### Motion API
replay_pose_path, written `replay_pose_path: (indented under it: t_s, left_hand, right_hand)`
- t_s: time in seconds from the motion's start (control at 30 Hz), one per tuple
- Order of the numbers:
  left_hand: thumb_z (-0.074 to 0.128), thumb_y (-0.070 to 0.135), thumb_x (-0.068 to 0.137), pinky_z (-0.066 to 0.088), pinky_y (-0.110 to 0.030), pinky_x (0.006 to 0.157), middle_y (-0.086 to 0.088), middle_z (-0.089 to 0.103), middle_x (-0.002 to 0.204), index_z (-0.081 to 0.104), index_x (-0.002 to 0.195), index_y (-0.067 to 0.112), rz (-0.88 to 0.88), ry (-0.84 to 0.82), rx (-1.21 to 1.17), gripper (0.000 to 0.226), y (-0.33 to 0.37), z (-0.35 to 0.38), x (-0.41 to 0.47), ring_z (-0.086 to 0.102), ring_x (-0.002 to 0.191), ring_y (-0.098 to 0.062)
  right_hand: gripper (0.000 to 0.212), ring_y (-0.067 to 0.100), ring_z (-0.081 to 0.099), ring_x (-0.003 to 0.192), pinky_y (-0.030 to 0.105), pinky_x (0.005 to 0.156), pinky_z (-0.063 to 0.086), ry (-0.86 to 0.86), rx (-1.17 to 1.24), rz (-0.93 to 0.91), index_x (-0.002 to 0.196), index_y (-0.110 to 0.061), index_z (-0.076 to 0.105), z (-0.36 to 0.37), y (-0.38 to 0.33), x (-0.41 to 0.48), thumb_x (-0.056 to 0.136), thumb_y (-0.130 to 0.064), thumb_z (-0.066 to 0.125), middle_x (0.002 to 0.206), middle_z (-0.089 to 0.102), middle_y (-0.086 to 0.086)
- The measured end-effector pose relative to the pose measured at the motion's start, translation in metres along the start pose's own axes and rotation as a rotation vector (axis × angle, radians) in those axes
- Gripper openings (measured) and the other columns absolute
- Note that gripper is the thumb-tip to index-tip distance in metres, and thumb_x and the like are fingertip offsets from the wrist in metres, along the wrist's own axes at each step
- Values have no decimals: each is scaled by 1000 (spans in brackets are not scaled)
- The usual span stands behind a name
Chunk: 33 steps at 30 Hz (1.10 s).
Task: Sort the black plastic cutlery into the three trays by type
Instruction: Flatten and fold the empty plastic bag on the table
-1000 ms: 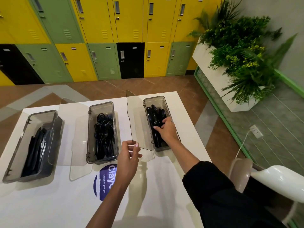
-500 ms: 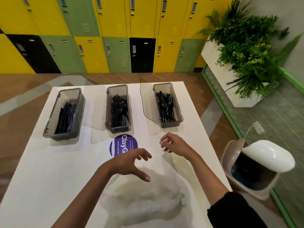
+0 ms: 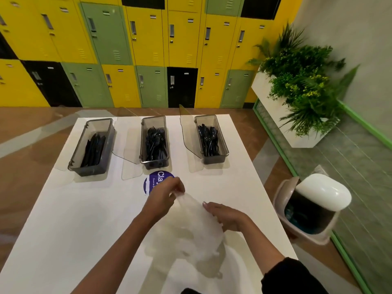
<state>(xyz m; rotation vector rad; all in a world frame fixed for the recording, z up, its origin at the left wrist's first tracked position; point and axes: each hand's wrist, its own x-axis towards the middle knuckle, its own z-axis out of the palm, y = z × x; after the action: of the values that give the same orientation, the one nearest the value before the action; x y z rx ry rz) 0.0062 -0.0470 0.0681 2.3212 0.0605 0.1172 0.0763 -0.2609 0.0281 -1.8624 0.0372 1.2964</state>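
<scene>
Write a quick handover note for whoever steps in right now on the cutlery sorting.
Left hand: pinching the top edge of the clear plastic bag, lifted off the white table.
Right hand: gripping the bag's right side.
Trays, lids open: left tray holds what look like knives, middle tray forks, right tray spoons.
Done: no loose cutlery shows on the table; sorting looks complete.
Left: probably bin the bag, which looks empty, in the open waste bin to the right, and close the lids.

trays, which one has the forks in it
The middle tray: tines show at the far ends of its cutlery. The left tray holds knives, and the right tray holds spoons.
</scene>
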Motion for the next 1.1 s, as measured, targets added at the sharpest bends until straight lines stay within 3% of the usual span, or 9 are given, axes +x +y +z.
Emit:
replay_pose_path:
  t_s: [0.17,0.33,0.43,0.53,0.67,0.73,0.8,0.97,1.1]
  left_hand:
    - [69,3,80,43,-32,86,7,55,101,61,96,17,37,352,-12,24,7,3,2,50,100,-21]
    - [84,41,62,29,-44,106,-10,32,126,37,127,7,-423,570,-171,87,7,26,-19,31,120,-27]
    - [64,55,76,41,-43,100,-5,40,117,34,120,12,-658,369,-639,69,10,39,-29,46,115,-31]
    - [30,67,85,47,-43,93,-12,61,119,55,121,14,-803,95,-1106,68,11,46,-32,59,109,-31]
    - [20,69,89,55,-36,82,-11,69,117,64,111,21,-696,-160,-1135,69,0,45,-40,68,103,-24]
    - [50,57,89,56,-31,76,-7,65,125,61,118,26,-616,-208,-1018,44,-4,43,-41,68,99,-14]
    - [73,47,75,56,-34,85,3,63,127,50,132,31,-479,-247,-868,64,-9,41,-42,65,107,-13]
    - [47,67,77,48,-27,55,0,64,124,45,134,32,-467,-246,-919,67,-11,30,-37,64,70,-20]
    - [41,60,88,48,-37,73,-21,59,120,48,135,8,-579,-255,-921,70,-7,30,-34,57,81,-24]
  right_hand:
    - [42,21,60,93,31,71,53,50,352,-151,125,-25,54,11,-2,-3,91,-50,56,117,61,3]
    - [43,21,64,86,26,64,52,236,520,-301,121,-10,52,23,4,5,84,-20,72,105,66,11]
    - [36,21,64,89,29,62,54,303,542,-292,108,-6,49,34,9,11,86,-25,70,106,60,11]
    - [26,21,60,90,28,64,54,312,537,-293,99,-6,51,43,12,15,95,-30,57,101,56,11]
    - [36,21,64,106,34,92,51,144,626,-333,111,-6,64,46,15,12,102,-33,42,115,67,14]
    - [36,20,63,112,35,98,49,22,723,-359,116,-5,65,46,14,8,103,-26,39,120,67,12]
    - [31,24,59,111,37,96,48,-49,763,-351,116,-2,66,44,15,7,98,-11,42,121,64,16]
    - [66,20,56,114,33,87,45,-158,432,-463,133,-14,54,36,23,8,75,15,38,129,60,2]
    - [40,29,64,109,39,98,51,-15,334,-516,123,-7,60,48,19,7,84,2,63,122,65,10]
